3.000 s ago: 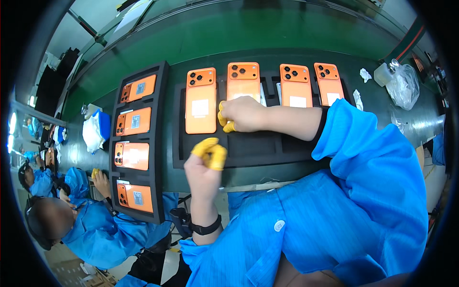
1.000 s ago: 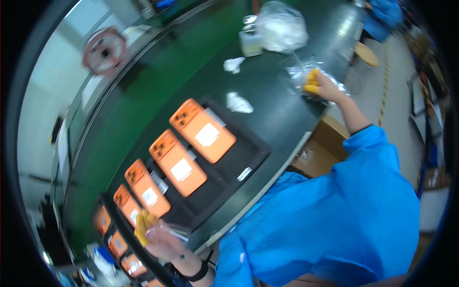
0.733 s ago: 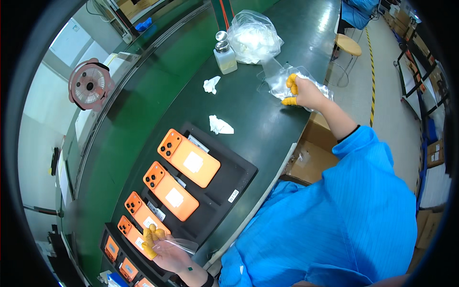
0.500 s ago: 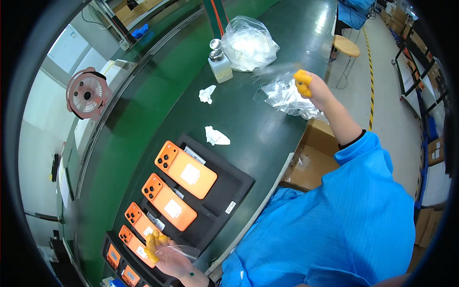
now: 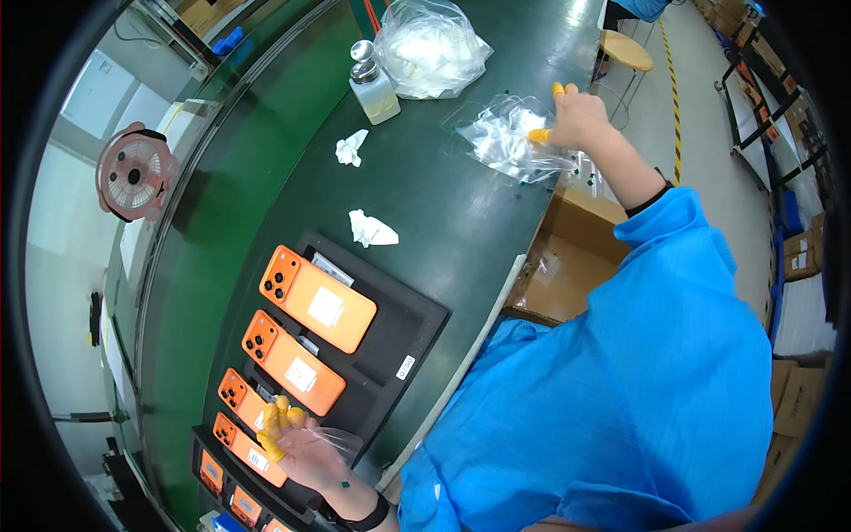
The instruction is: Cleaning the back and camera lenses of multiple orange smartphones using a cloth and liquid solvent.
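My left hand (image 5: pixel 303 448), with yellow finger cots on its fingertips, is closed on a clear plastic film (image 5: pixel 335 441). It hovers over the near phones in a black tray (image 5: pixel 425 330). Orange phones (image 5: pixel 321 306) lie side by side in that tray, camera side up, each with a white label. At the far right of the bench, my right hand (image 5: pixel 581 120) is over a loose heap of clear plastic films (image 5: pixel 510 137). Its thumb and a finger, in yellow cots, are spread apart with nothing visible between them.
Two crumpled white wipes (image 5: pixel 372 229) lie beyond the tray. A pump bottle (image 5: pixel 375 93) stands beside a stuffed clear bag (image 5: pixel 432 49). Below the bench edge is an open cardboard box (image 5: pixel 567 257). A pink fan (image 5: pixel 135 173) stands left; a person (image 5: pixel 634 9) sits far off near a stool (image 5: pixel 626 51).
My right hand has opened from a closed grip, and the blurred film by it now lies with the heap. My left hand keeps its film. The whole view has shifted slightly.
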